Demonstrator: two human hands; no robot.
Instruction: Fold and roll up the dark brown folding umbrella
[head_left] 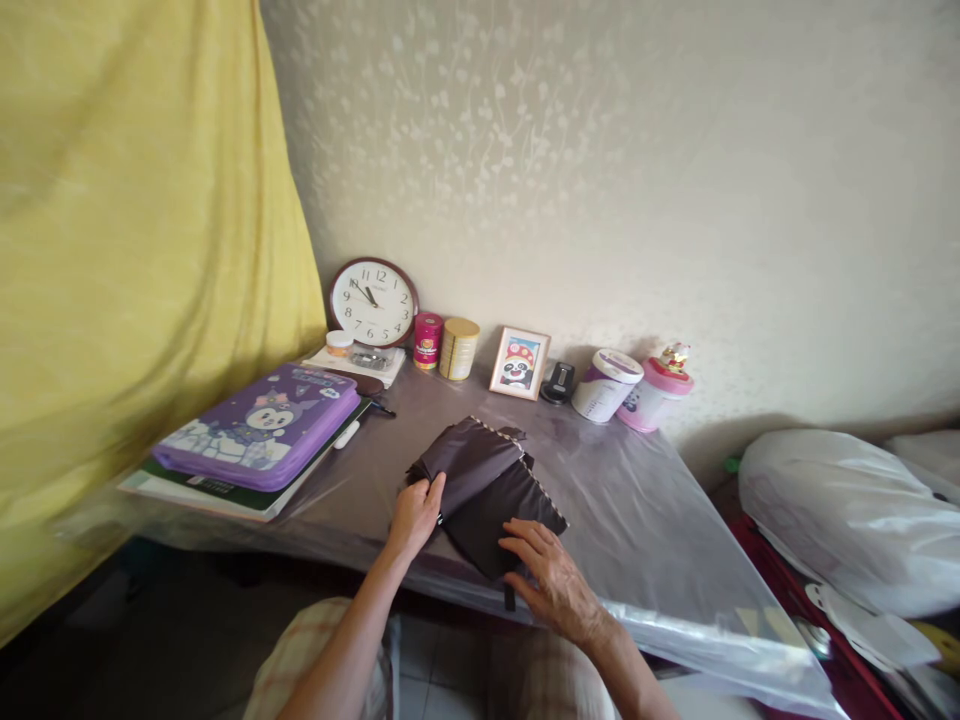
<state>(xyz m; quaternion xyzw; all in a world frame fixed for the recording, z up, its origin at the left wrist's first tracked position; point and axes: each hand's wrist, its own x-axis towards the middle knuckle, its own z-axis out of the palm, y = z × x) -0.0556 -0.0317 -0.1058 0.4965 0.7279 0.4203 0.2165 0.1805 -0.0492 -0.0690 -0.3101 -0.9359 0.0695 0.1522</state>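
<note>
A dark brown folded cloth (487, 480) with a pale stitched edge lies near the front edge of the plastic-covered table (630, 500). My left hand (415, 515) grips the cloth's left rolled end, thumb on top and fingers curled under. My right hand (551, 580) lies flat on the cloth's near right corner, fingers stretched out and pressing down. A short dark strap hangs from the cloth over the table edge by my right hand.
A purple cartoon case (259, 425) on books lies at the left. Along the wall stand a round clock (373, 301), a red tin (427, 340), a gold tin (458, 348), a panda picture frame (520, 363), a white tub (606, 385) and a pink cup (654, 393). A yellow curtain (127, 250) hangs left; white bags (847, 510) sit right.
</note>
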